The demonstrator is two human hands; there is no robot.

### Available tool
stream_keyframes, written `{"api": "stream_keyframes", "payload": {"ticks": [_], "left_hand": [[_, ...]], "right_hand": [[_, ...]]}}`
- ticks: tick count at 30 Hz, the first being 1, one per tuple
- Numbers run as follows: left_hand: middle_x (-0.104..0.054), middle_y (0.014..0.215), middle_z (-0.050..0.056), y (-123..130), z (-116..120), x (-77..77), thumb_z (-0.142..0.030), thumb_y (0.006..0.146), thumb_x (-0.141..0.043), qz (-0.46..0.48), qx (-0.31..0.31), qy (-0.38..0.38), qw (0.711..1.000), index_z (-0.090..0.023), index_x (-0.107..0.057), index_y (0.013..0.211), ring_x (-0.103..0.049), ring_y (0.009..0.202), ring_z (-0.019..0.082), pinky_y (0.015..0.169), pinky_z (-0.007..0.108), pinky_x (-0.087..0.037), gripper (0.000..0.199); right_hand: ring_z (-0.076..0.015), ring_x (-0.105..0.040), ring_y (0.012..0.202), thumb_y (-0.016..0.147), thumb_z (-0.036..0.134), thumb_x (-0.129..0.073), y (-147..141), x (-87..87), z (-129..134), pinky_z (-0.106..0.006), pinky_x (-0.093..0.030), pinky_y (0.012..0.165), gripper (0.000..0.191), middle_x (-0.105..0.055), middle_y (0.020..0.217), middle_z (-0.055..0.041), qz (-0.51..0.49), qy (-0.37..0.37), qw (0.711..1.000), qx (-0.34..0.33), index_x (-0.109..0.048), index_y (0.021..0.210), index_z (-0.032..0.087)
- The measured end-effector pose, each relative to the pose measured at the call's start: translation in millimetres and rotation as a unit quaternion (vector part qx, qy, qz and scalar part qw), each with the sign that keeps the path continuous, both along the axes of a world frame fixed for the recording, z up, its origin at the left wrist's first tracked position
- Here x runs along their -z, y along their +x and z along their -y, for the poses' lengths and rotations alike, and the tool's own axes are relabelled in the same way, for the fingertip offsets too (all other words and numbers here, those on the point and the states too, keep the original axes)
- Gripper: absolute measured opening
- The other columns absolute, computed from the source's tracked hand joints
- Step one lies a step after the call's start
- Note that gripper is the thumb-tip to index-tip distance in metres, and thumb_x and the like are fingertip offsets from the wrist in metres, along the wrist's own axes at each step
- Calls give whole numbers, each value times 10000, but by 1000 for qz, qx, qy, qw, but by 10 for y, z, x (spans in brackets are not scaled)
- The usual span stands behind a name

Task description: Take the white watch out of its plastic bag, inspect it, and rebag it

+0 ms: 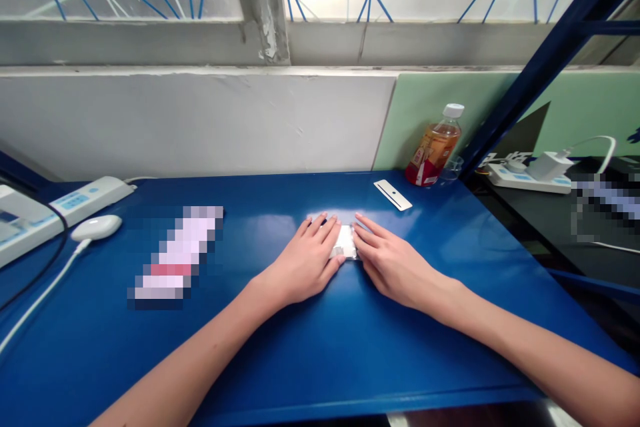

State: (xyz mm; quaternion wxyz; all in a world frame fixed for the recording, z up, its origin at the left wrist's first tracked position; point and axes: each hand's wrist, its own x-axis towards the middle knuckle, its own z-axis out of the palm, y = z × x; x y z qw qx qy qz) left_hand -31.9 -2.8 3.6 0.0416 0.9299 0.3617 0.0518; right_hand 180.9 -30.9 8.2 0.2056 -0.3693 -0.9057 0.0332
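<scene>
A small white, shiny packet (345, 242) lies on the blue table (280, 373) between my hands. My left hand (313, 257) rests flat over its left side, palm down, with the fingers extended and slightly apart. At the packet's right edge is my right hand (387, 257), its index finger stretched out and the other fingertips against the edge. The undersides of both hands are hidden. Beyond my right hand lies a flat white strip (393, 195) with a dark slot.
A bottle (434, 147) with a white cap stands at the back right beside a clear cup (452, 170). At left are a blurred-out phone-like object (180, 247), a white charger (97, 227) with its cable, and a power strip (90, 199). A blue frame post (530, 73) rises at right.
</scene>
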Motion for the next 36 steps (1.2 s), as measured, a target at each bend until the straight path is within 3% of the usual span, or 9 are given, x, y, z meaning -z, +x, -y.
{"api": "stream_keyframes", "payload": {"ticks": [4, 10, 13, 18, 22, 25, 28, 31, 36], "left_hand": [[-352, 1554, 174, -18, 6, 14, -449, 1031, -311, 13, -4, 0, 1000, -50, -323, 1498, -227, 1474, 329, 1179, 495, -203, 615], [-368, 1543, 185, -31, -19, 39, -471, 1023, -357, 24, -4, -6, 1000, -55, -336, 1487, -262, 1460, 332, 1178, 491, -211, 623], [-372, 1539, 190, -39, -25, 49, -466, 1034, -343, 41, -5, -14, 999, -57, -338, 1483, -275, 1455, 322, 1179, 486, -224, 607], [-398, 1531, 149, -57, 0, 24, -447, 1047, -321, 120, 33, -47, 991, -134, -319, 1491, -329, 1438, 255, 1167, 435, -301, 543], [-379, 1541, 135, -59, 23, -45, -409, 1049, -326, 159, 41, -75, 984, -180, -293, 1506, -336, 1436, 243, 1156, 426, -335, 512], [-381, 1538, 133, -79, 17, -94, -415, 1044, -340, 179, 33, -68, 981, -192, -373, 1463, -354, 1424, 269, 1141, 453, -357, 475], [-426, 1506, 127, -120, -10, -130, -408, 1050, -317, 215, 11, -47, 975, -177, -464, 1386, -398, 1396, 267, 1132, 446, -372, 434], [-470, 1469, 126, -160, -41, -151, -405, 1052, -305, 255, -14, -19, 967, -168, -480, 1365, -426, 1374, 261, 1132, 445, -372, 430], [-434, 1493, 145, -177, -42, -148, -421, 1034, -357, 285, -17, 16, 958, -183, -306, 1483, -413, 1385, 276, 1130, 468, -371, 510]], "right_hand": [[-360, -394, 1403, 915, 109, -425, -38, 7, 17, -523, -406, 1134, 342, -647, 1233, -237, 8, 11, 1000, 7, -625, 1179, 26], [-318, -483, 1349, 963, 222, -473, 61, 64, -79, -533, -451, 1080, 277, -659, 1277, -158, -105, -54, 992, 37, -721, 1072, 164], [-294, -555, 1278, 977, 246, -476, 159, 102, -168, -517, -469, 1059, 292, -649, 1303, -145, -141, -50, 987, 59, -712, 1139, 186], [-248, -633, 1166, 953, 152, -462, 298, 96, -273, -460, -529, 993, 355, -682, 1250, -110, -164, -23, 986, 19, -665, 1237, 214], [-226, -688, 1039, 950, 205, -528, 353, 68, -295, -401, -575, 895, 287, -721, 1154, -89, -195, -28, 980, -9, -711, 1170, 233], [-210, -702, 919, 936, 276, -587, 376, 5, -293, -378, -584, 826, 221, -737, 1046, -63, -229, -38, 973, -5, -749, 1086, 261], [-202, -680, 848, 885, 313, -671, 385, -95, -294, -368, -573, 786, 156, -725, 944, -45, -306, -64, 950, 24, -774, 993, 267], [-199, -657, 811, 848, 330, -713, 383, -168, -313, -360, -559, 750, 123, -715, 876, -43, -408, -96, 905, 68, -782, 902, 244], [-146, -579, 595, 822, 411, -716, 362, -140, -363, -309, -521, 584, 247, -674, 680, -23, -470, -218, 847, 117, -781, 884, 181]]}}
